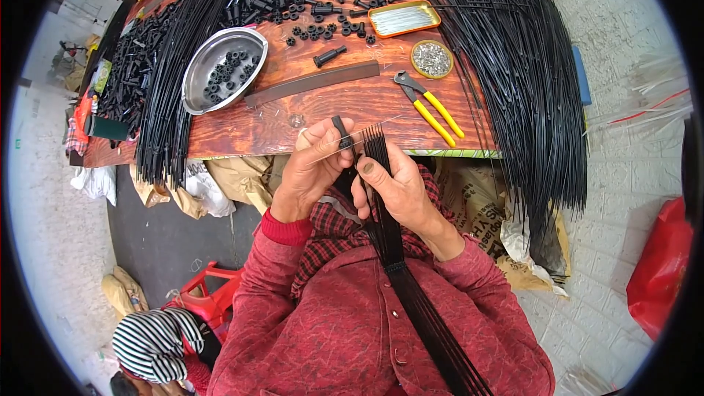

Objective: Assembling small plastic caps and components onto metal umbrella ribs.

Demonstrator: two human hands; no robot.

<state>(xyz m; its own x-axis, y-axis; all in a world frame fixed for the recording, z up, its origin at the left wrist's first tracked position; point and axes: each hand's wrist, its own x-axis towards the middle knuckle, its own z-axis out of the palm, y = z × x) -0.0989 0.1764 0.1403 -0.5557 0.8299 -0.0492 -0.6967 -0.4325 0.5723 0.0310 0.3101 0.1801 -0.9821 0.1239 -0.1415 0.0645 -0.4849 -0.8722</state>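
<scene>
My left hand point(302, 176) is closed, its thumb and fingers pinching a small black tubular fitting point(341, 130). Beside it, my right hand point(405, 192) grips a bundle of thin black umbrella ribs point(394, 249). Their tips fan out above my right thumb, close to the fitting; whether they touch it I cannot tell. A fine pale wire point(390, 121) crosses the rib tips between both hands. Lower down, the ribs hang over my lap and red jacket toward the bottom edge. My fingers hide part of the fitting.
Across the wooden table point(367, 106) lie yellow-handled pliers point(433, 110), a flat dark bar point(315, 83), a metal bowl point(192, 77) of black rings, a round dish point(432, 59) of small metal pieces and a yellow tray point(404, 19). Ribs point(513, 81) overhang the right edge. Another person point(150, 345) is lower left.
</scene>
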